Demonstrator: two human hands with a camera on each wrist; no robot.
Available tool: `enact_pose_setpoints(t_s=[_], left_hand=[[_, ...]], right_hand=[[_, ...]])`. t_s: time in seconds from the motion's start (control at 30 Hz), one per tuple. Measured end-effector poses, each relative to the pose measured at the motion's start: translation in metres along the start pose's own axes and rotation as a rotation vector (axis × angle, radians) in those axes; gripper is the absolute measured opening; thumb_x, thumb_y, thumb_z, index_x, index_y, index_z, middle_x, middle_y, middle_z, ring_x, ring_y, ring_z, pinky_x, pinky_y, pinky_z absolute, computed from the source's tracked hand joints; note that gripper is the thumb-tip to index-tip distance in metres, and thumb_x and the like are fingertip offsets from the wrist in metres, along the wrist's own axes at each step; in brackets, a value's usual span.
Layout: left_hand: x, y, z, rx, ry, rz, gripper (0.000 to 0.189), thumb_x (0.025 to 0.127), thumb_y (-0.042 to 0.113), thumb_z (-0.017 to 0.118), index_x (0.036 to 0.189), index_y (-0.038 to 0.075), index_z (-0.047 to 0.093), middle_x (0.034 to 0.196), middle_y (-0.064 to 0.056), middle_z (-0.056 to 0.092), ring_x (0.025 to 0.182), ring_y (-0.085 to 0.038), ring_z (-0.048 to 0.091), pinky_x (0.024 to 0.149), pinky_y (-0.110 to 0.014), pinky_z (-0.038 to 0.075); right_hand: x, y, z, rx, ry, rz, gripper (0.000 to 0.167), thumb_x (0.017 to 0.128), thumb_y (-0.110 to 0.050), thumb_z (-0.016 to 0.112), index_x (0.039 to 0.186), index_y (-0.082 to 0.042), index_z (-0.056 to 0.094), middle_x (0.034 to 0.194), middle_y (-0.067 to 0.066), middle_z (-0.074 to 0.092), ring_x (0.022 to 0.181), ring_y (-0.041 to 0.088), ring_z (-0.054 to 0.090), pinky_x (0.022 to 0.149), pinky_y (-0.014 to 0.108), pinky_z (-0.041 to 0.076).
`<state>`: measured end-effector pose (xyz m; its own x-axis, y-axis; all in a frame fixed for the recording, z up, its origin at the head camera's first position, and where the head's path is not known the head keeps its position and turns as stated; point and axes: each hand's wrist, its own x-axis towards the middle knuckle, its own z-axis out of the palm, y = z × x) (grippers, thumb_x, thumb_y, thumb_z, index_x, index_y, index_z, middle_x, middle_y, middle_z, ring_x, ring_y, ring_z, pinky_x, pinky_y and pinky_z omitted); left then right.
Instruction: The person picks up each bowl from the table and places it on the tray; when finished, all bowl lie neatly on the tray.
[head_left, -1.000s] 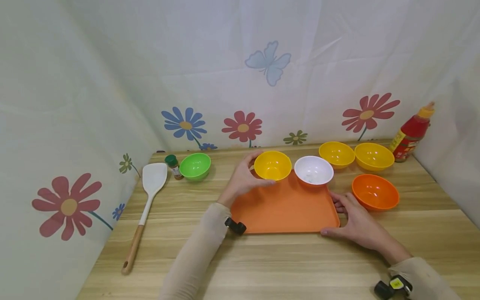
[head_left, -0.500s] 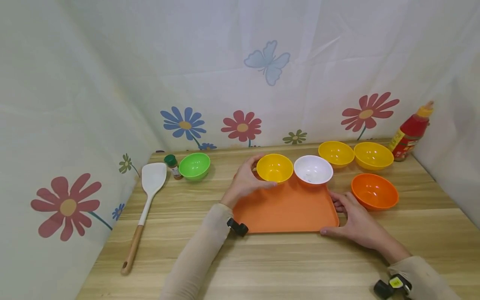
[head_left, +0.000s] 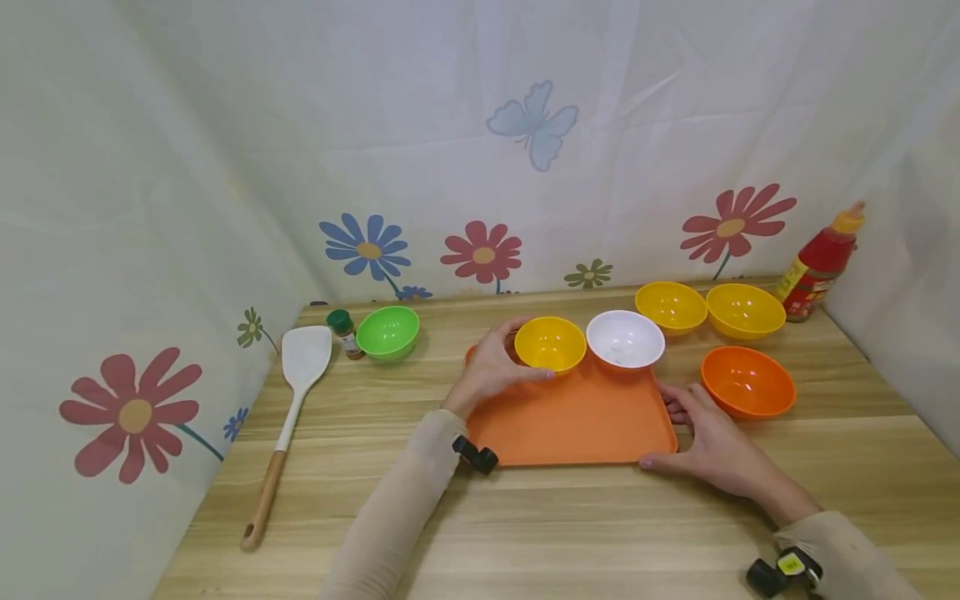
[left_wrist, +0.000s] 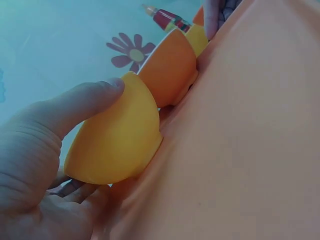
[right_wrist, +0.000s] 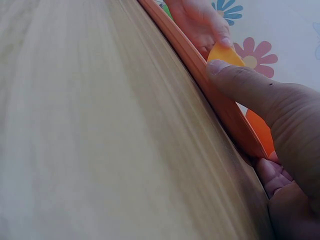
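My left hand (head_left: pixel 495 367) holds a small yellow bowl (head_left: pixel 550 343), thumb on its near side and fingers round its left and back. The bowl sits at the back left of an orange tray (head_left: pixel 577 421); in the left wrist view its base is at the tray's surface, contact hard to tell. Beside it on the tray's back part stands a bowl, white inside and orange outside (left_wrist: pixel 170 67). My right hand (head_left: pixel 712 442) steadies the tray at its right end, with the thumb (right_wrist: pixel 245 85) at the near corner and curled fingers along the side.
Two yellow bowls (head_left: pixel 671 308) stand behind the tray at right, near a red sauce bottle (head_left: pixel 817 267). An orange bowl (head_left: pixel 747 382) is just beyond my right hand. At left lie a white spatula (head_left: pixel 288 425), a green-capped spice jar (head_left: pixel 345 333) and a green bowl (head_left: pixel 387 333).
My left hand has brought the yellow bowl slightly nearer and to the right, onto the tray's back left. My right hand and the white bowl have stayed put.
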<state>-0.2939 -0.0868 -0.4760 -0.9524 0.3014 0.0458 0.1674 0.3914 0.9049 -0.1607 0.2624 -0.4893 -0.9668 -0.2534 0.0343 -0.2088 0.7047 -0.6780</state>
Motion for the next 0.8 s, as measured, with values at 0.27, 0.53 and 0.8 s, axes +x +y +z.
enact_pose_setpoints(t_s=[0.27, 0.53, 0.8], left_hand=[[0.0, -0.001, 0.001, 0.021, -0.019, -0.001, 0.109, 0.08, 0.035, 0.104, 0.17, 0.019, 0.044, 0.165, -0.001, 0.052, 0.149, -0.027, 0.052, 0.126, -0.053, 0.047], [-0.001, 0.003, -0.005, 0.001, -0.029, 0.049, 0.115, 0.08, 0.032, 0.103, 0.173, 0.031, 0.037, 0.17, -0.001, 0.048, 0.152, -0.029, 0.049, 0.129, -0.056, 0.041], [-0.003, 0.011, -0.021, -0.06, -0.003, 0.11, 0.106, 0.085, 0.025, 0.1, 0.171, 0.039, 0.04, 0.168, -0.006, 0.049, 0.155, -0.037, 0.051, 0.124, -0.059, 0.048]], right_hand=[[0.0, 0.002, 0.001, -0.005, 0.01, -0.012, 0.123, 0.077, -0.064, 0.098, 0.167, -0.001, 0.043, 0.135, 0.01, 0.052, 0.128, 0.034, 0.067, 0.111, 0.058, 0.057], [0.001, 0.002, 0.0, -0.005, 0.006, -0.017, 0.123, 0.077, -0.065, 0.097, 0.167, -0.001, 0.042, 0.136, 0.01, 0.052, 0.129, 0.034, 0.067, 0.112, 0.058, 0.056], [0.0, 0.0, -0.001, -0.001, -0.004, -0.007, 0.122, 0.079, -0.064, 0.097, 0.168, -0.001, 0.042, 0.135, 0.01, 0.052, 0.129, 0.034, 0.067, 0.112, 0.059, 0.056]])
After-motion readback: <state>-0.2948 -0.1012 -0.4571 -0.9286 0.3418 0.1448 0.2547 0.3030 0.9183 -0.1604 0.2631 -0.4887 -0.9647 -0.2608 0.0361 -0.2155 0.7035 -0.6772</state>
